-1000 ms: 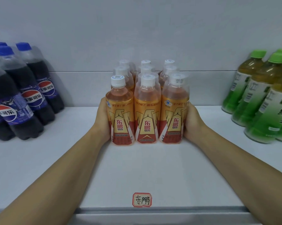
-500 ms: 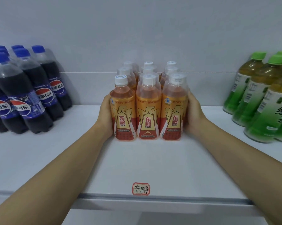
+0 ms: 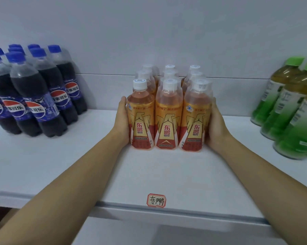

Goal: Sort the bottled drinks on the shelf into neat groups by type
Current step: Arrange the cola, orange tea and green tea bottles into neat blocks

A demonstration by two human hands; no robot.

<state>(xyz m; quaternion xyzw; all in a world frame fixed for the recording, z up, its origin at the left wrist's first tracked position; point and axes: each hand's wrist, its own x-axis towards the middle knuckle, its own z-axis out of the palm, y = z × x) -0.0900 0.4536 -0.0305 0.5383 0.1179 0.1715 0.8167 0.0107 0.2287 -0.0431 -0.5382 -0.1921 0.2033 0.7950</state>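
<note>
Nine orange drink bottles [image 3: 168, 114] standing upright in a tight three-by-three block at mid-shelf, white caps up, labels facing the camera. Left hand [image 3: 121, 121] flat against the left flank of the block, fingers straight and running back along the bottles; right hand [image 3: 213, 126] flat against the right flank in the same way. Both palms pressing inward, fingers extended rather than curled round any one bottle; fingertips hidden behind the block. White shelf [image 3: 158, 174] bearing everything, with a handwritten red-bordered label [image 3: 156, 200] stuck on its front edge, directly before the orange block. To the left, well apart from the block, a cluster of dark cola bottles [image 3: 34, 96] with blue caps, standing close together near the back wall. To the right, also well apart, green tea bottles [image 3: 289, 110] with green caps, partly cut off by the frame edge. Open shelf on both sides between the block and these groups. Both forearms reaching in over the front edge.
</note>
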